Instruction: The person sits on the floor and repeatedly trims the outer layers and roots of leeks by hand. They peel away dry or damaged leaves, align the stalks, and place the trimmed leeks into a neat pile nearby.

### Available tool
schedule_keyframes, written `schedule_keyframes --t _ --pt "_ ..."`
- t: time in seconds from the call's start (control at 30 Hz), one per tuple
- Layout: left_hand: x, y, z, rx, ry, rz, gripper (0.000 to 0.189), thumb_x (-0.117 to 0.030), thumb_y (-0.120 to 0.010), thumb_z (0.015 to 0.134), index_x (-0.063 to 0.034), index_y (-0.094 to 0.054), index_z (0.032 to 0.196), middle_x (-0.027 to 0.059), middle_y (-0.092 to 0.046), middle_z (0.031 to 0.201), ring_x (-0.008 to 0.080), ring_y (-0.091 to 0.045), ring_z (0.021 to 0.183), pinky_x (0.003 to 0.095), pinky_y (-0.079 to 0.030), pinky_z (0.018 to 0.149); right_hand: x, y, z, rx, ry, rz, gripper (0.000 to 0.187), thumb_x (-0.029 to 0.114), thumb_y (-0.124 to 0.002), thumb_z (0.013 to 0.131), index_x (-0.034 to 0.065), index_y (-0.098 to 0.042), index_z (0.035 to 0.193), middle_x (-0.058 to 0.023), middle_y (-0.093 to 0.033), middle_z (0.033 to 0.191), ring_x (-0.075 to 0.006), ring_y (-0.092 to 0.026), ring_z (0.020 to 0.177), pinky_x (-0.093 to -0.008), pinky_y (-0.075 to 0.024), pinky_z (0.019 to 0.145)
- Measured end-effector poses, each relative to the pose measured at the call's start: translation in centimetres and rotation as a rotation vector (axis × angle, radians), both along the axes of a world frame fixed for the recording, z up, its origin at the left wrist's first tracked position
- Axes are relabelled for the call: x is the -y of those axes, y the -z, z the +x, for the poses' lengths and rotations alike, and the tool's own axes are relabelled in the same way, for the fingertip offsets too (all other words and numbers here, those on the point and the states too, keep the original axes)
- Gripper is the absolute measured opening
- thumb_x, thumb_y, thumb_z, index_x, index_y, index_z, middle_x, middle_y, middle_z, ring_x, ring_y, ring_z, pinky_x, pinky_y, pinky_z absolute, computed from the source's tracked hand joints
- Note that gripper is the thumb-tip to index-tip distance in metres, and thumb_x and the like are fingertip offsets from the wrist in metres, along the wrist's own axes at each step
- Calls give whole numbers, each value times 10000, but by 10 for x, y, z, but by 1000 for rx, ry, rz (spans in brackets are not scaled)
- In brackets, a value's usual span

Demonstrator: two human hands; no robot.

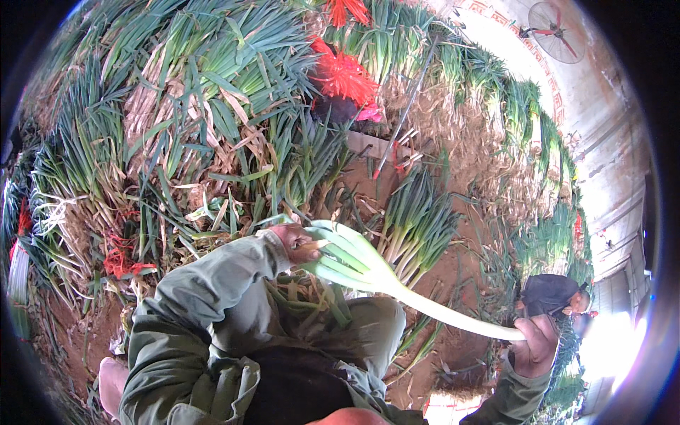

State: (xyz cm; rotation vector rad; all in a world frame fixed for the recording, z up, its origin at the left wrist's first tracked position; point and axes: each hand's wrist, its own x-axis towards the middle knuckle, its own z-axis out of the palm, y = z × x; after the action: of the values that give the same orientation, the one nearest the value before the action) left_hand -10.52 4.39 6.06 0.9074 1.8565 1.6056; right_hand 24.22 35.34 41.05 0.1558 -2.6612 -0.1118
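Observation:
A long green onion (435, 311) stretches across in front of me, its white stalk curving down to the right. Around its green leaves (348, 260), on the left, my left hand (298, 245) is closed. My right hand (534, 345) grips the far end of the white stalk, and the fingers hide that tip. Beyond the stalk, a small bundle of green onions (417, 226) lies on the brown ground. Loose leaves (313, 297) lie by my bent legs.
Large heaps of green onions (239, 69) rise at the left and ahead. Red plastic strips (345, 74) lie on a dark object, near a thin pole (406, 111). A person in dark clothing (550, 295) is at the right. A fan (558, 32) hangs on the wall.

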Motion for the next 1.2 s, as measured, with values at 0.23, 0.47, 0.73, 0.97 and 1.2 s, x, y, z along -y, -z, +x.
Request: schedule_keyframes --t 0.23,0.47,0.73,0.97,1.2 --pt "0 -18 33 -96 6 -99 496 -536 -670 941 -52 -747 1014 63 -669 731 157 -619 697 332 -493 677 -29 7 26 42 51 44 294 278 -767 801 52 -689 971 -74 -575 806 -258 -565 743 -389 -446 690" --pt "-9 96 -24 519 -368 274 196 -229 -691 893 -35 -719 894 94 -699 868 271 -654 831 392 -545 746 -51 21 18 81 131 68 293 259 -701 829 1 -675 967 -111 -557 805 -253 -568 742 -370 -453 686" --pt "298 247 -141 470 -1324 259 601 -349 -742 909 30 -550 1335 163 -672 1212 297 -641 1054 422 -518 924 -121 45 32 -157 467 -285 301 70 -649 797 -57 -648 1070 -104 -607 914 -218 -595 872 -336 -474 797" --pt "331 326 18 650 -1281 -484 484 -300 -697 932 12 -570 1280 135 -673 1122 261 -639 965 396 -521 844 -240 86 5 -319 649 -702 315 171 -634 931 12 -677 1199 19 -646 909 -75 -525 742 -251 -424 617" --pt "321 338 61 544 -1155 -691 369 -250 -651 955 -6 -591 1225 107 -674 1032 225 -638 877 371 -524 763 -396 260 -128 -275 793 -824 230 217 -640 983 40 -675 1125 -29 -629 809 -111 -548 692 -292 -469 605"
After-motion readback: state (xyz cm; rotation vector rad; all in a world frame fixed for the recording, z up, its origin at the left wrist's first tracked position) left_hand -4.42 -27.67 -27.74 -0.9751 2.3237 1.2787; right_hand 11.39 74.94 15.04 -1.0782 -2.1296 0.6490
